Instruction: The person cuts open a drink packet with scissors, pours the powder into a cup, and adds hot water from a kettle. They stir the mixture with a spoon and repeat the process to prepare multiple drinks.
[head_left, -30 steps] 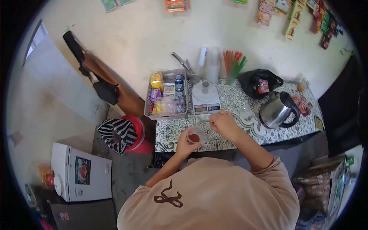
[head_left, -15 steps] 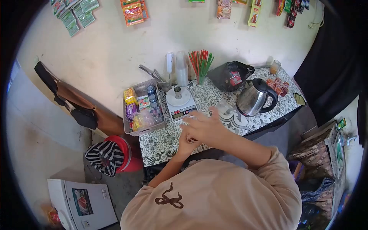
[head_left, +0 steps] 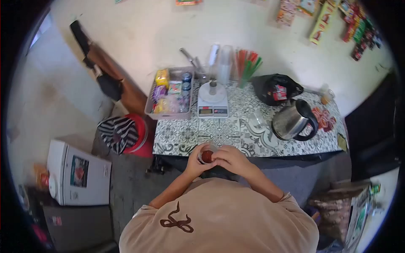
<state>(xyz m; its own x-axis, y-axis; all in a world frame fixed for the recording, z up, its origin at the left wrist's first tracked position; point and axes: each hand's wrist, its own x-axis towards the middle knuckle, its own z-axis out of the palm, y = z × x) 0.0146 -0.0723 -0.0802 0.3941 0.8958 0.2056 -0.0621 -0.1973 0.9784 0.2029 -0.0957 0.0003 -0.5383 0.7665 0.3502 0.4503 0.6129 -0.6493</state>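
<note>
My left hand (head_left: 194,163) is wrapped round a small clear cup (head_left: 206,156) with reddish-brown contents, held in front of my body at the table's near edge. My right hand (head_left: 234,160) is closed, its fingertips against the right side of the cup's rim; whether they also pinch something small is hidden. Beyond my hands, a white kitchen scale (head_left: 213,110) stands on the patterned table with a small metal cup (head_left: 212,88) on its pan. An upturned or lying clear plastic cup (head_left: 257,119) is to the right of the scale.
A basket of packets and jars (head_left: 168,115) stands left of the scale. Straws (head_left: 248,67), a black plastic bag (head_left: 265,90), an electric kettle (head_left: 291,121) and several small red cups (head_left: 324,119) line the back and right. A red bin (head_left: 141,134) stands left of the table.
My hands have come down and back towards my body, from near the scale to the table's near edge. The cup's contents now show between them. The view has shifted too.
</note>
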